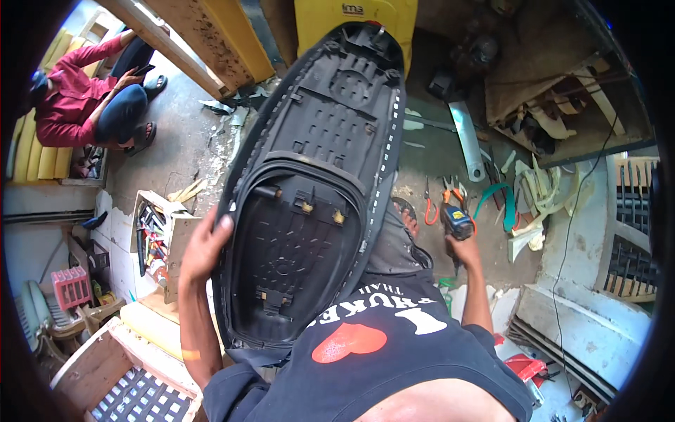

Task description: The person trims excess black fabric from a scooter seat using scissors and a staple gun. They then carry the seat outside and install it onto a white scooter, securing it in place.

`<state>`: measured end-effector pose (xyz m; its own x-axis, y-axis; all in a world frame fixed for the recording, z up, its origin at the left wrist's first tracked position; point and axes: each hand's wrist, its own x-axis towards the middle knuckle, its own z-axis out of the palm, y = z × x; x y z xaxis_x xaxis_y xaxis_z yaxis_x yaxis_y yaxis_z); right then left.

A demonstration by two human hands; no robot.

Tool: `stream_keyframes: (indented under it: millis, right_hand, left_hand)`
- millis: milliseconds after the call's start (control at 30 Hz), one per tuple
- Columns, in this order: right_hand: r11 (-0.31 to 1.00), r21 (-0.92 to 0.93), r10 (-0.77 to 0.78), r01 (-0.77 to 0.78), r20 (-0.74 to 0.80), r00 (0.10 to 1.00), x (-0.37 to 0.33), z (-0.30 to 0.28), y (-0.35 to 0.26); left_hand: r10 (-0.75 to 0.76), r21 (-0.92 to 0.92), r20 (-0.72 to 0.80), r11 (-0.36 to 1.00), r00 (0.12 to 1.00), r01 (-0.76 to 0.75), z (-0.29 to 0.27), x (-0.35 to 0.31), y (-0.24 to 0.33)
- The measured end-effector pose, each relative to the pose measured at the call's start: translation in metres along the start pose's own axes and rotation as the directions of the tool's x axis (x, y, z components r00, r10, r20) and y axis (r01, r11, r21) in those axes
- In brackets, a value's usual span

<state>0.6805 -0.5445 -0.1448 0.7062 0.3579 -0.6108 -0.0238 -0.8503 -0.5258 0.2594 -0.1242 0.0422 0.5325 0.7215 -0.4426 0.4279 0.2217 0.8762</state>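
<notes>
Centrally, an upturned black seat (327, 133) stretches near to far over the lap (399, 254). The left hand (203, 247) touches its left side; how far those fingers close cannot be told. Rightward, the right hand (462, 247) wraps its fingers round a blue-and-black tool (458, 222), near orange-handled pliers (461, 191). Steadied by one hand, the seat could tip if pushed.

A wide fisheye camera on the person's head, left of a side-by-side pair, looks steeply down past the black printed cotton T-shirt (436, 352), closest at the lower edge, over the long black plastic seat shell (325, 141) to the grey concrete floor (184, 123) farther off.
</notes>
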Motion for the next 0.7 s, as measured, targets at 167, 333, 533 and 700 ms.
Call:
stream_keyframes:
  millis: [167, 333, 533, 700]
  right_hand:
    - [0.915, -0.375, -0.038, -0.148, -0.446, 0.894, 0.037, 0.072, 0.099]
    - [0.783, -0.592, 0.173, -0.188, -0.082, 0.981, 0.056, 0.050, 0.013]
    - [0.766, 0.608, -0.377, 0.209, 0.161, 0.912, 0.141, -0.004, -0.200]
    - [0.266, 0.952, -0.580, 0.154, 0.031, 0.814, 0.189, -0.036, -0.363]
  left_hand:
    - [-0.245, 0.023, -0.049, 0.969, 0.968, 0.246, -0.010, -0.097, -0.025]
    - [-0.350, -0.005, -0.110, 0.936, 0.930, 0.352, -0.017, -0.176, -0.066]
    - [-0.365, -0.289, -0.337, 0.917, 0.868, 0.274, 0.004, -0.245, -0.093]
    - [-0.381, -0.435, -0.554, 0.890, 0.740, 0.133, 0.046, -0.265, -0.140]
